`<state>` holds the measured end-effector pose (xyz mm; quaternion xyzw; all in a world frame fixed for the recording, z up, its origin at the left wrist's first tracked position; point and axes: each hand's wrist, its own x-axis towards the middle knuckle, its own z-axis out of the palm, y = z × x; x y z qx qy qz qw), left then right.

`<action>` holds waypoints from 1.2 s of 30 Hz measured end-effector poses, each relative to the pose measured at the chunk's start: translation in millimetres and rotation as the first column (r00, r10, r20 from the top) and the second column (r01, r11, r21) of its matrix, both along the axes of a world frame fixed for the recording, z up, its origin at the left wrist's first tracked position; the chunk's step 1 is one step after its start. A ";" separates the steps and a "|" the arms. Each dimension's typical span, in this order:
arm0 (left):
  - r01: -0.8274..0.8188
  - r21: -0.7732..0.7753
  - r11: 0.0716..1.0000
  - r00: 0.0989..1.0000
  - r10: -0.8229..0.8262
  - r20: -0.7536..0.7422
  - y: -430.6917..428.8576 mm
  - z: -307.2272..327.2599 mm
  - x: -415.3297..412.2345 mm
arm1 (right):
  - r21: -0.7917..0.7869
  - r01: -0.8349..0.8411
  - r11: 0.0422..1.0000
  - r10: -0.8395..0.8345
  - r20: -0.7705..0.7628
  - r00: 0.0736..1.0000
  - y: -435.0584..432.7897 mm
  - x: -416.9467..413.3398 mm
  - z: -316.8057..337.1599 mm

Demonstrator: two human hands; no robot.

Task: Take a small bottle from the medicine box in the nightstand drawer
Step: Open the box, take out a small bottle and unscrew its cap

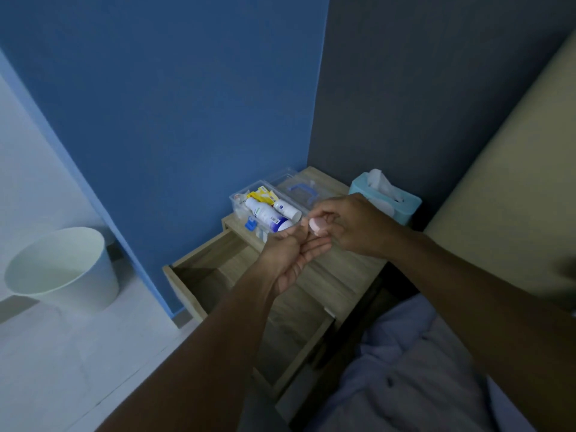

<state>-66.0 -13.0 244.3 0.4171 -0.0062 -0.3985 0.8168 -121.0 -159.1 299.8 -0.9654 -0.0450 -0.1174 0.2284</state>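
Note:
My right hand point(349, 226) pinches a small pale pink bottle point(316, 226) above the nightstand top. My left hand point(296, 255) lies palm up just below it, fingers spread, holding nothing. The clear plastic medicine box point(237, 203) stands open on the nightstand point(339, 269), behind my hands, with white bottles point(265, 213) and a yellow packet inside. Its clear lid with a blue handle point(300, 187) lies next to it. The nightstand drawer point(199, 275) is pulled open on the left.
A teal tissue box point(386, 198) sits at the back right of the nightstand. A white waste bin point(62, 269) stands on the floor at left. The blue wall is behind, and the bed with light bedding point(420, 369) lies at lower right.

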 end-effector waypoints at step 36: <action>0.014 -0.116 0.993 0.994 -0.026 -0.104 3.4 -36.7 2.8 | 0.298 0.125 0.946 -0.119 -0.039 0.992 -19.6 6.9 -14.6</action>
